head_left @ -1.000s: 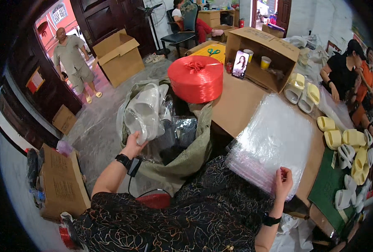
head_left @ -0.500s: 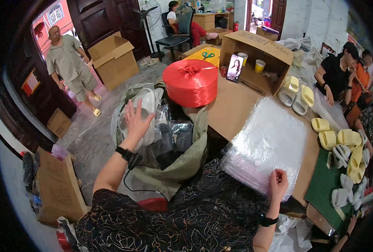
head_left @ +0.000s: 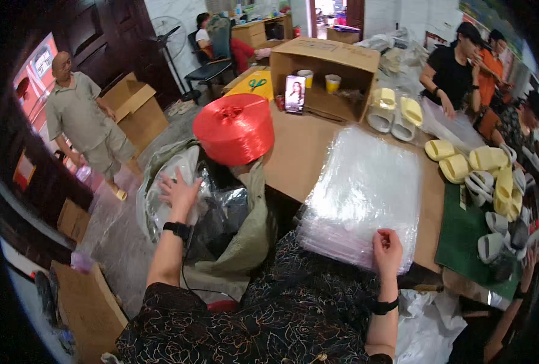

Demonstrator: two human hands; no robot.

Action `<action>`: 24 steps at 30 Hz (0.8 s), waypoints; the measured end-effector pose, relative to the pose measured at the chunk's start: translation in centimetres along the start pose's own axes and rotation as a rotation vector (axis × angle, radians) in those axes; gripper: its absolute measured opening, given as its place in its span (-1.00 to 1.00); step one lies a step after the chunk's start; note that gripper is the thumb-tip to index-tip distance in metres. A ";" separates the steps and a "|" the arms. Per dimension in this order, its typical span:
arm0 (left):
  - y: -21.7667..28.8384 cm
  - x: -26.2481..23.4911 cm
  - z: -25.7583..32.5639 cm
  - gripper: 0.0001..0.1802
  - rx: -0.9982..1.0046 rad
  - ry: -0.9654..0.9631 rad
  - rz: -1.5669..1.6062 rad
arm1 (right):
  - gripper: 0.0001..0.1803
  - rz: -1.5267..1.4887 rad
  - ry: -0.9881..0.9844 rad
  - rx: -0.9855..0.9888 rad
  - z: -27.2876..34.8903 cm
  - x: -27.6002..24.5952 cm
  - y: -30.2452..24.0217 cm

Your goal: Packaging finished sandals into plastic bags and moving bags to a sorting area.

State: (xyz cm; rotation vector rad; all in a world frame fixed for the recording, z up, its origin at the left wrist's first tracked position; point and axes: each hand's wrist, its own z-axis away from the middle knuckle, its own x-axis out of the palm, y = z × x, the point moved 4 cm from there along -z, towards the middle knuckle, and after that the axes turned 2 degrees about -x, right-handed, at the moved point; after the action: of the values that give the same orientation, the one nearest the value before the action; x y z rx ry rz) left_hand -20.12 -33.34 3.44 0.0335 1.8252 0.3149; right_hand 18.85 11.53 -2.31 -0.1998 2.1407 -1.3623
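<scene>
My left hand, fingers spread, lies over a clear-bagged pair of whitish slippers at the mouth of an olive woven sack. Dark items in clear plastic sit deeper in the sack. My right hand is at the near right part of a stack of clear plastic bags on a cardboard-covered table. Its fingers are curled together; whether a bag is pinched between them is hidden. A big red roll of plastic twine stands just beyond the sack.
A phone leans by an open carton holding paper cups. Green scissors lie behind the twine. Yellow and grey slippers line the right, partly on a green mat. One person stands at left; co-workers are at right.
The view has shifted, so the table and sack appear further left. My left hand has lowered onto the bagged slippers. My right hand stays at the bag stack. The person at left has walked nearer.
</scene>
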 end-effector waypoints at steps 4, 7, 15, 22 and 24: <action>9.7 -6.0 6.2 -0.03 0.372 0.177 0.078 | -0.80 0.079 0.013 0.010 0.1 -0.1 -0.5; 18.2 -9.5 14.7 -0.08 0.888 0.110 0.311 | -0.79 0.144 0.017 -0.049 0.5 -0.6 0.2; 29.5 -2.7 28.2 -0.32 1.448 -0.362 0.540 | -0.74 0.142 -0.097 -0.078 0.4 0.4 -2.2; 31.4 4.1 28.6 -0.40 1.439 -0.454 0.490 | -0.70 -0.019 -0.048 -0.070 -0.4 -6.5 -1.7; 31.2 3.5 28.5 -0.40 1.408 -0.485 0.507 | -0.70 0.154 0.239 -0.138 -1.5 -11.6 -0.9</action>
State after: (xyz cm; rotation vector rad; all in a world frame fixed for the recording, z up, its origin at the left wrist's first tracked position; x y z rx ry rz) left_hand 1.55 2.96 0.47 1.4173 1.1997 -0.6350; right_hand 27.30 17.17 3.49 0.0769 2.3951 -1.2012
